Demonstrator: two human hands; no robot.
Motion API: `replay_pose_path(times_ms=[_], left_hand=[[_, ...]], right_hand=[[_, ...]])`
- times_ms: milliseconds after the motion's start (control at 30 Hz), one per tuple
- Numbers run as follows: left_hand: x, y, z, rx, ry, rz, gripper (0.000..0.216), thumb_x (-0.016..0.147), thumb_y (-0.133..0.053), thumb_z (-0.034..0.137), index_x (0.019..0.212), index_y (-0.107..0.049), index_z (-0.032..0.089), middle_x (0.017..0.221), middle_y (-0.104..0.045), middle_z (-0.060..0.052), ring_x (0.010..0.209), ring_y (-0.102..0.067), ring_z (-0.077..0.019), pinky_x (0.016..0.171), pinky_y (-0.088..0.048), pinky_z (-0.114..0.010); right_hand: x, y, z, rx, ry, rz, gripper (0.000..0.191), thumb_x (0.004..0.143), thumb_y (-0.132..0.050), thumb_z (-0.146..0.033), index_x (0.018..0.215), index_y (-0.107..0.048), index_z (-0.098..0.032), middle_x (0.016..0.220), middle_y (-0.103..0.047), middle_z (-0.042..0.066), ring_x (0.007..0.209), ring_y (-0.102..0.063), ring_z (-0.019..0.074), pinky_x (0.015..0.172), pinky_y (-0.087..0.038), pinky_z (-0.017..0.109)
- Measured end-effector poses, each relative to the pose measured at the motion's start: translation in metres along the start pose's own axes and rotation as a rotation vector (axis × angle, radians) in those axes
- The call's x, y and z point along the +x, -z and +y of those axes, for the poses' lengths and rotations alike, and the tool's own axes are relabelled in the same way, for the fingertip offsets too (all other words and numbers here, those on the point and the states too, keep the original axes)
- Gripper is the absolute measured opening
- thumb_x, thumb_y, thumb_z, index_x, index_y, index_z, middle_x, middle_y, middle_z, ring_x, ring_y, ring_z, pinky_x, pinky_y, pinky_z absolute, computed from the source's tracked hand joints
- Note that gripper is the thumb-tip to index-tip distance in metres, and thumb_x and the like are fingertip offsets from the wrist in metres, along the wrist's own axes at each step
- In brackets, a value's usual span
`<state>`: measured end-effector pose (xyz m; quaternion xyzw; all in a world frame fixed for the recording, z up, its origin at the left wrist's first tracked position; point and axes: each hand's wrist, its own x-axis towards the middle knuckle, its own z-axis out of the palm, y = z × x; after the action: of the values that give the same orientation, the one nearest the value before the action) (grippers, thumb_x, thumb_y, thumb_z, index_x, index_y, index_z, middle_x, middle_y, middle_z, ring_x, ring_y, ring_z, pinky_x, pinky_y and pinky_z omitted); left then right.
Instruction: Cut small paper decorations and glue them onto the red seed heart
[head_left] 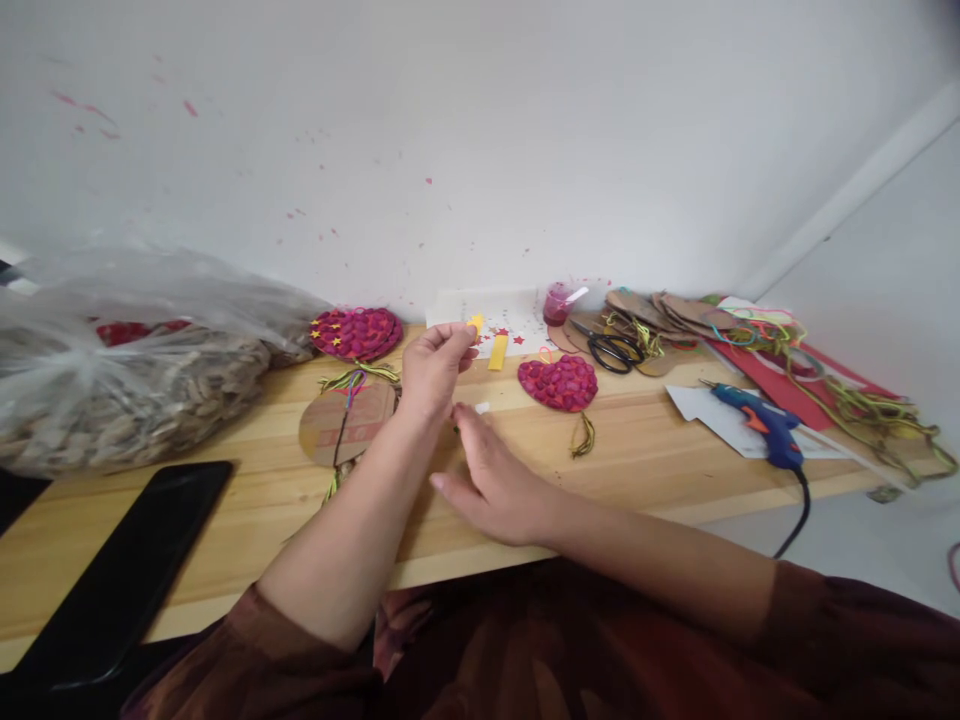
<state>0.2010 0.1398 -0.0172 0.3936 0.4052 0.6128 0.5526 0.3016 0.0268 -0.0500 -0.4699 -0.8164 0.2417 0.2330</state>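
My left hand (435, 365) is raised over the wooden table (255, 500), fingers pinched on a small yellow piece (475, 323). My right hand (491, 480) rests low on the table just below it, fingers drawn together near a tiny white scrap (481, 407); what it grips, if anything, is hidden. A red heart-shaped ornament (559, 382) with a green tassel lies right of the hands. Left of them lie a round red ornament with yellow stars (357, 333) and a cardboard disc (341, 425) with threads. A yellow strip (498, 351) lies on a white sheet (510, 315) with star stickers.
A clear plastic bag of seeds (127, 370) fills the left. A black phone (120, 570) lies at the front left. To the right are scissors (615, 350), cardboard cut-outs (652, 310), tangled coloured threads (862, 400), a blue glue gun (765, 425) on paper and a small pink cup (559, 303).
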Motion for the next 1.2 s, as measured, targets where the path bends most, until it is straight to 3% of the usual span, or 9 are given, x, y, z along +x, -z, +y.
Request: replay_pose_path(times_ms=[133, 267, 400, 567, 667, 767, 867, 1000, 1200], left_hand=[[0.004, 0.004, 0.004, -0.034, -0.036, 0.012, 0.029, 0.063, -0.083, 0.036, 0.077, -0.067, 0.016, 0.069, -0.062, 0.002, 0.06, -0.057, -0.0077, 0.059, -0.044, -0.019], [0.005, 0.004, 0.005, -0.059, -0.039, 0.023, 0.03, 0.062, -0.083, 0.036, 0.077, -0.067, 0.016, 0.068, -0.061, 0.002, 0.059, -0.057, -0.0077, 0.057, -0.044, -0.019], [0.004, 0.001, 0.005, -0.06, -0.026, 0.023, 0.029, 0.061, -0.083, 0.035, 0.075, -0.066, 0.016, 0.068, -0.06, 0.003, 0.057, -0.056, -0.0071, 0.055, -0.043, -0.019], [0.005, 0.004, 0.004, -0.043, -0.036, 0.029, 0.027, 0.063, -0.082, 0.035, 0.076, -0.067, 0.017, 0.069, -0.061, 0.002, 0.058, -0.057, -0.0073, 0.058, -0.043, -0.019], [0.005, 0.004, 0.005, -0.049, -0.036, 0.021, 0.027, 0.062, -0.083, 0.035, 0.075, -0.067, 0.017, 0.068, -0.061, 0.002, 0.059, -0.057, -0.0076, 0.059, -0.044, -0.02], [0.002, 0.001, 0.006, -0.059, -0.022, 0.019, 0.028, 0.061, -0.083, 0.035, 0.074, -0.066, 0.017, 0.067, -0.061, 0.002, 0.057, -0.056, -0.0072, 0.058, -0.043, -0.02], [0.001, 0.0, 0.006, -0.063, -0.015, 0.023, 0.028, 0.06, -0.083, 0.034, 0.073, -0.065, 0.017, 0.067, -0.06, 0.002, 0.057, -0.055, -0.007, 0.056, -0.042, -0.019], [0.002, 0.001, 0.005, -0.044, -0.025, 0.022, 0.027, 0.061, -0.082, 0.034, 0.074, -0.066, 0.017, 0.067, -0.06, 0.002, 0.057, -0.055, -0.0071, 0.057, -0.042, -0.019], [0.004, 0.001, 0.005, -0.053, -0.03, 0.028, 0.028, 0.06, -0.082, 0.035, 0.073, -0.066, 0.017, 0.067, -0.06, 0.003, 0.056, -0.055, -0.007, 0.056, -0.042, -0.02]], right_hand=[[0.03, 0.018, 0.021, -0.068, 0.058, 0.134, 0.058, 0.093, -0.048, -0.025, 0.146, -0.029, -0.009, 0.148, -0.042, 0.025, 0.141, -0.037, 0.0319, 0.116, -0.031, 0.053], [0.062, 0.029, 0.05, -0.212, 0.072, 0.089, 0.056, 0.096, -0.048, -0.035, 0.144, -0.034, -0.011, 0.145, -0.046, 0.023, 0.139, -0.04, 0.035, 0.114, -0.03, 0.057], [0.075, 0.026, 0.055, -0.289, 0.064, 0.057, 0.05, 0.097, -0.047, -0.038, 0.139, -0.041, -0.012, 0.14, -0.053, 0.021, 0.134, -0.045, 0.035, 0.114, -0.024, 0.062], [0.042, 0.028, 0.034, -0.226, 0.143, 0.034, 0.053, 0.098, -0.046, -0.039, 0.144, -0.037, -0.014, 0.133, -0.06, 0.018, 0.125, -0.054, 0.0333, 0.114, -0.029, 0.059], [0.023, 0.03, 0.032, -0.129, 0.162, 0.042, 0.054, 0.099, -0.044, -0.039, 0.147, -0.033, -0.017, 0.144, -0.052, 0.018, 0.132, -0.049, 0.0317, 0.111, -0.036, 0.055], [0.021, 0.027, 0.04, -0.149, 0.059, 0.106, 0.06, 0.097, -0.049, -0.039, 0.146, -0.033, -0.01, 0.148, -0.044, 0.024, 0.139, -0.04, 0.0348, 0.113, -0.033, 0.057], [0.025, 0.02, 0.039, -0.157, -0.031, 0.07, 0.065, 0.095, -0.05, -0.042, 0.146, -0.034, -0.005, 0.149, -0.039, 0.029, 0.143, -0.033, 0.0398, 0.115, -0.027, 0.062], [0.017, 0.016, 0.024, 0.053, 0.116, 0.019, 0.06, 0.096, -0.049, -0.039, 0.148, -0.03, -0.015, 0.149, -0.043, 0.021, 0.14, -0.04, 0.0312, 0.116, -0.032, 0.055], [-0.009, 0.012, 0.031, 0.381, -0.184, 0.316, 0.06, 0.099, -0.045, -0.044, 0.149, -0.022, -0.022, 0.16, -0.028, 0.015, 0.149, -0.025, 0.0238, 0.121, -0.023, 0.05]])
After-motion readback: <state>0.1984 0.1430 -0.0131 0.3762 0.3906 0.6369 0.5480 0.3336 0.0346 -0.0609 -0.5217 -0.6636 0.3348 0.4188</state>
